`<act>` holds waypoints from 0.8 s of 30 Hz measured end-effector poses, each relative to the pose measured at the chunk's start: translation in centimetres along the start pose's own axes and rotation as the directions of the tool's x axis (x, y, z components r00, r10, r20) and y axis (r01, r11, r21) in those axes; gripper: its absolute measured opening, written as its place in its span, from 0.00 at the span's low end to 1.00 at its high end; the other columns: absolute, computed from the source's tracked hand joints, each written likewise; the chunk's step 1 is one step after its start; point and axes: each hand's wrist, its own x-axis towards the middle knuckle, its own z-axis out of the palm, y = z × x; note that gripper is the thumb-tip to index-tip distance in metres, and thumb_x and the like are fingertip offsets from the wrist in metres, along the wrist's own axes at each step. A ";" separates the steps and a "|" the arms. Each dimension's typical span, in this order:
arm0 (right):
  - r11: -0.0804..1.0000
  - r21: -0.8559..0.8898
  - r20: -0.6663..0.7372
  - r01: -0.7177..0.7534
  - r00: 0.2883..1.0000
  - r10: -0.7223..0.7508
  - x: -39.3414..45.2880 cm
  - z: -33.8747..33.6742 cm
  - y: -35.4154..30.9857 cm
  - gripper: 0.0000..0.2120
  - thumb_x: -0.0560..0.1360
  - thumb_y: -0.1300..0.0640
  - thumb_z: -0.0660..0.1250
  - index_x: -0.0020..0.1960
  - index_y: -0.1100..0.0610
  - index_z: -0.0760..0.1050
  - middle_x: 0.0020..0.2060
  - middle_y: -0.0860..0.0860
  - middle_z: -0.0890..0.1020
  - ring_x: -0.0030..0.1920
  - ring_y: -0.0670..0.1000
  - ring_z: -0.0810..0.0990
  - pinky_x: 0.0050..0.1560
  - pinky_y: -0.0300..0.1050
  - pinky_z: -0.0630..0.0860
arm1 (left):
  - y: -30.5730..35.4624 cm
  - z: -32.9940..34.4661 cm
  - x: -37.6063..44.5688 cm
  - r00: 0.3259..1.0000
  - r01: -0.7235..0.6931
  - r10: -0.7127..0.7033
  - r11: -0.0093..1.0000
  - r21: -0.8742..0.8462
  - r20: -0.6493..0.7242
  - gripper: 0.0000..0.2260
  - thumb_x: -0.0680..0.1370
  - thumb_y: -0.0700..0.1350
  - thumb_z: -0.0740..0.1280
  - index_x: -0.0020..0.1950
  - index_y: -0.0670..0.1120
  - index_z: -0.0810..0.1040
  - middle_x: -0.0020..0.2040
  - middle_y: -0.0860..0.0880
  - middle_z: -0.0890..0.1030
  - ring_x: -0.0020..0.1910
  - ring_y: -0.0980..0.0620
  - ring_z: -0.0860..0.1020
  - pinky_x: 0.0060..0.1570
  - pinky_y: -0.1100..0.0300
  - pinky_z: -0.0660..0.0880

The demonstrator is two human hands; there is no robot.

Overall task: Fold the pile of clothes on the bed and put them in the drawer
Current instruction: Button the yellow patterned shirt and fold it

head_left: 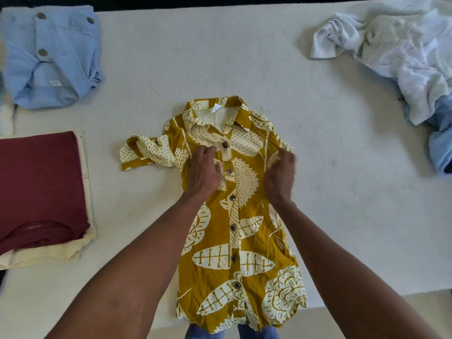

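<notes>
1. The left hand point(203, 171) is laid on the chest of a mustard leaf-print shirt point(234, 216), its fingers bent at the button placket; whether fabric is pinched there cannot be told.
2. The right hand point(281, 174) is held at the shirt's right shoulder, blurred, with fingers fairly straight; whether cloth is gripped cannot be told either.
3. The shirt is spread face up and buttoned on the bed point(244, 57), collar away from the person, hem hanging over the near edge. One sleeve point(149, 152) sticks out; the other appears tucked in. This garment is judged to be at the start of its fold.
4. To the left, finished work is seen: a folded maroon T-shirt point(41, 187) stacked on a folded cream garment point(61, 253), and a folded light blue buttoned garment point(51, 57) farther back.
5. To the right, an unfolded heap of white and pale blue clothes point(403, 52) is left to be done.
6. No drawer is in view; the putting away is judged still to come.
</notes>
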 end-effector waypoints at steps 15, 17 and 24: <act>0.968 -0.142 -0.524 -0.206 0.846 0.103 9.6 -12.7 -1.1 0.25 0.73 0.73 0.55 0.69 0.64 0.66 0.65 0.62 0.70 0.61 0.62 0.72 0.60 0.51 0.68 | 4.5 0.6 -2.6 0.954 -0.254 0.182 0.912 0.323 0.237 0.24 0.77 0.43 0.67 0.72 0.44 0.64 0.72 0.42 0.64 0.68 0.42 0.67 0.60 0.48 0.71; 0.968 -0.216 -0.416 -0.125 0.909 0.024 8.7 -12.5 -0.4 0.24 0.74 0.71 0.55 0.70 0.64 0.67 0.64 0.63 0.70 0.59 0.63 0.73 0.58 0.55 0.70 | 5.3 0.4 -2.8 0.958 -0.253 0.190 0.913 0.319 0.216 0.24 0.76 0.40 0.67 0.71 0.43 0.66 0.69 0.42 0.67 0.66 0.43 0.68 0.60 0.48 0.70; 0.935 0.113 0.155 -0.336 0.936 0.317 -3.2 -6.3 5.6 0.14 0.79 0.50 0.62 0.49 0.60 0.78 0.46 0.57 0.83 0.48 0.59 0.82 0.49 0.52 0.78 | 10.2 1.4 -1.0 0.727 -0.685 0.647 0.707 0.177 0.228 0.19 0.72 0.31 0.63 0.59 0.43 0.82 0.62 0.43 0.79 0.65 0.40 0.72 0.61 0.46 0.69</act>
